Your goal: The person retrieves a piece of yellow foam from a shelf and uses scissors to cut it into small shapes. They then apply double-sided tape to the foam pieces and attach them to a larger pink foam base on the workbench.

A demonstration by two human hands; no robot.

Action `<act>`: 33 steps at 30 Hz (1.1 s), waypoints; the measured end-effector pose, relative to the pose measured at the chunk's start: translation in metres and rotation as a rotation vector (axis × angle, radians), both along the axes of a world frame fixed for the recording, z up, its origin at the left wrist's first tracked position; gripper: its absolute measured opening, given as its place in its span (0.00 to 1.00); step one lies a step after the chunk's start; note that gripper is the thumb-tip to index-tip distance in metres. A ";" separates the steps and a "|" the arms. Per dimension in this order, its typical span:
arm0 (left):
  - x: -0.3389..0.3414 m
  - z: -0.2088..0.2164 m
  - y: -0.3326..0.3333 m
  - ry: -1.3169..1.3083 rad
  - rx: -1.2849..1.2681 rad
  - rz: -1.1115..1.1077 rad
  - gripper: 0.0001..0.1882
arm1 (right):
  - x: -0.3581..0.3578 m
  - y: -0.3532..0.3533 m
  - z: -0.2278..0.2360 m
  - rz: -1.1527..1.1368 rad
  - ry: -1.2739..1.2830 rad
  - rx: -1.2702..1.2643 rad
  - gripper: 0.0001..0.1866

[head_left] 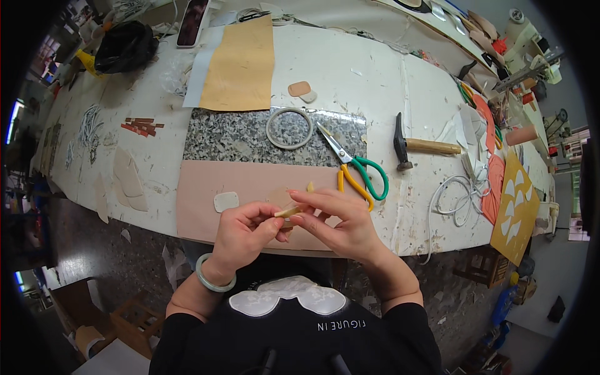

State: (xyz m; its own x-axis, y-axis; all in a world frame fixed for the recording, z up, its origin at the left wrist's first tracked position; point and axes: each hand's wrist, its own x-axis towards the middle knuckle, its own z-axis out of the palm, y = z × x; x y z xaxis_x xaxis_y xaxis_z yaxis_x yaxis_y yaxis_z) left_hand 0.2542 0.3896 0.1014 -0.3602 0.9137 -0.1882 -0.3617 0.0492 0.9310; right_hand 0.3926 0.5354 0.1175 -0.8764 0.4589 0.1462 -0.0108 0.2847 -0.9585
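Note:
My left hand (245, 230) and my right hand (342, 224) meet over the near edge of a pink sheet (250, 178). Between their fingertips they pinch a small, thin cream-coloured piece (289, 212); its exact kind I cannot make out, and the fingers cover part of it. Left of the hands, a white rounded-square piece (226, 201) lies on the sheet. A tiny yellowish scrap (310, 186) shows just beyond my right fingers. Scissors (342, 155) with one green and one yellow handle lie open past my right hand, blades pointing away over a speckled stone slab (228, 140).
A grey tape ring (269, 129) rests on the slab. To the right lie a wooden-handled hammer (431, 146) and a coiled white cord (459, 200). Farther off are a tan sheet (240, 65) and a phone (192, 24). Reddish strips (140, 127) and beige cutouts (128, 178) lie left.

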 end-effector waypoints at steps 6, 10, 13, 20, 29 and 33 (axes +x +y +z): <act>-0.005 -0.001 0.004 -0.101 -0.033 -0.056 0.09 | 0.001 0.002 -0.008 -0.046 0.085 -0.034 0.11; -0.003 -0.004 0.006 -0.074 -0.065 -0.004 0.09 | -0.001 -0.003 -0.002 -0.162 0.112 0.435 0.11; 0.002 -0.003 0.008 -0.019 -0.031 0.061 0.09 | -0.001 -0.010 -0.001 -0.162 0.106 0.481 0.12; 0.009 -0.001 0.008 0.141 0.037 0.060 0.10 | 0.000 -0.009 -0.004 -0.105 0.148 0.395 0.10; 0.011 0.006 0.009 0.332 -0.036 0.068 0.07 | 0.002 -0.002 -0.005 -0.005 0.132 0.200 0.10; 0.009 0.008 0.011 0.416 0.000 0.053 0.07 | 0.001 -0.003 -0.008 -0.032 0.158 0.185 0.10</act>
State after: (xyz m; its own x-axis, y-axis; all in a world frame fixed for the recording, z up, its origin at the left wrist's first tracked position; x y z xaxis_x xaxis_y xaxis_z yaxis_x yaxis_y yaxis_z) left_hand 0.2633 0.4005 0.1094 -0.4516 0.8921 -0.0168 0.0432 0.0406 0.9982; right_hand 0.3935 0.5322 0.1095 -0.8215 0.4389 0.3641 -0.1442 0.4578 -0.8773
